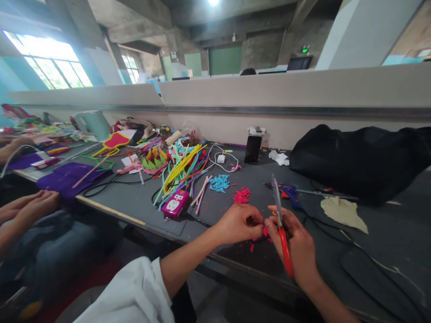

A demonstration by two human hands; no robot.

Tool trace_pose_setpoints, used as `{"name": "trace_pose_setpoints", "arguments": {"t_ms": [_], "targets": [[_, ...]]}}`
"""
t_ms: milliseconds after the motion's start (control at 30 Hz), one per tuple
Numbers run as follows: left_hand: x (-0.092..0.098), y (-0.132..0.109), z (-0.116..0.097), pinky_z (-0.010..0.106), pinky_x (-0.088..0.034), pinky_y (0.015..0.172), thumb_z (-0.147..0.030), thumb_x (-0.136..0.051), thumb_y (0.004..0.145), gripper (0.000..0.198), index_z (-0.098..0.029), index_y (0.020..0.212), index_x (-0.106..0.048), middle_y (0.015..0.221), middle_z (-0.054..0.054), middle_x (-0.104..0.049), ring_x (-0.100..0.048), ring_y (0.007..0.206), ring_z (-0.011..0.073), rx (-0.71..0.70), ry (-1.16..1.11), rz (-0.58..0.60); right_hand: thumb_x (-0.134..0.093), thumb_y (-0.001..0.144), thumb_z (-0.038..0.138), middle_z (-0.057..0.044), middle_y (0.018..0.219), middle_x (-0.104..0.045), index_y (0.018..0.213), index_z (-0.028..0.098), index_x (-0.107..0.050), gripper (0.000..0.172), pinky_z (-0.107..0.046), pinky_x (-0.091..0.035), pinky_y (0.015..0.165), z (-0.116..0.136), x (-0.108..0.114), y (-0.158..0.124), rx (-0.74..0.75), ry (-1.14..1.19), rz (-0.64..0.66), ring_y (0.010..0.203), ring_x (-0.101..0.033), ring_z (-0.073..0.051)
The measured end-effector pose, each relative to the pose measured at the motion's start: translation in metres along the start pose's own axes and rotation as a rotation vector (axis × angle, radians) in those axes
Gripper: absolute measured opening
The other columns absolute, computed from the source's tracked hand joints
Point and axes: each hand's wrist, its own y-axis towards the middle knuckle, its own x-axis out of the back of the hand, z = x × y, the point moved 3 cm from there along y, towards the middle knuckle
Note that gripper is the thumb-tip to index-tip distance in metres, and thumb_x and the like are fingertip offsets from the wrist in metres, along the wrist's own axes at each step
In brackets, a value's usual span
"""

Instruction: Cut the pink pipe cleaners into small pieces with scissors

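Your right hand (299,244) grasping red-handled scissors (283,240), blades upward, your left hand (237,225) pinched at the fingertips, anything between them unclear, red pieces (241,195) near blue pieces (219,183) on the table (128,202)

It's a craft workshop I'm in: down this long dark desk (116,198) run bundled fuzzy stems (183,169) and heaps of snipped blue bits (219,183), scissors (286,251) here in my right hand (300,249), a neighbour's hands (40,206) alongside! Beyond the pale divider (303,89), bare concrete beams (148,24) overhead, a green exit sign (305,49) glowing!
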Motion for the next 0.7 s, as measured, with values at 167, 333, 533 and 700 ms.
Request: {"name": "trace_pose_setpoints", "arguments": {"t_ms": [167, 333, 533, 700], "targets": [[-0.002, -0.002, -0.01, 0.028, -0.038, 0.07, -0.016, -0.06, 0.072, 0.009, -0.018, 0.064, -0.059, 0.065, 0.002, -0.061, -0.053, 0.067, 0.0152, -0.217, 0.249, -0.038, -0.052, 0.088, 0.042, -0.003, 0.091, -0.071, 0.107, 0.02, -0.063, 0.032, -0.026, -0.053, 0.07, 0.001, 0.003, 0.005, -0.028, -0.011, 0.011, 0.073, -0.068, -0.016], [0.005, 0.0, -0.005, 0.024, -0.037, 0.06, -0.016, -0.062, 0.07, 0.004, -0.016, 0.065, -0.062, 0.062, 0.0, -0.059, -0.05, 0.059, 0.0116, 0.018, -0.2, -0.204, -0.05, 0.09, 0.046, -0.002, 0.097, -0.07, 0.11, 0.022, -0.061, 0.033, -0.025, -0.052, 0.068, 0.002, 0.003, 0.004, -0.076, -0.001, 0.049, 0.069, -0.066, -0.014], [0.018, 0.003, -0.004, 0.023, -0.037, 0.061, -0.018, -0.069, 0.066, 0.007, -0.014, 0.066, -0.064, 0.057, -0.002, -0.056, -0.048, 0.057, 0.0089, 0.126, -0.898, -0.401, -0.049, 0.091, 0.04, -0.004, 0.094, -0.071, 0.113, 0.019, -0.058, 0.032, -0.024, -0.053, 0.067, 0.003, -0.014, -0.01, 0.014, 0.0, 0.095, 0.071, -0.068, -0.014], [0.018, 0.0, -0.004, 0.02, -0.037, 0.06, -0.018, -0.073, 0.065, 0.01, -0.013, 0.068, -0.066, 0.059, -0.003, -0.056, -0.047, 0.055, 0.0064, 0.156, -1.075, -0.443, -0.052, 0.092, 0.037, -0.007, 0.103, -0.07, 0.116, 0.019, -0.057, 0.03, -0.026, -0.055, 0.074, -0.005, -0.032, -0.023, 0.123, -0.073, 0.074, 0.086, -0.069, -0.017]]}}
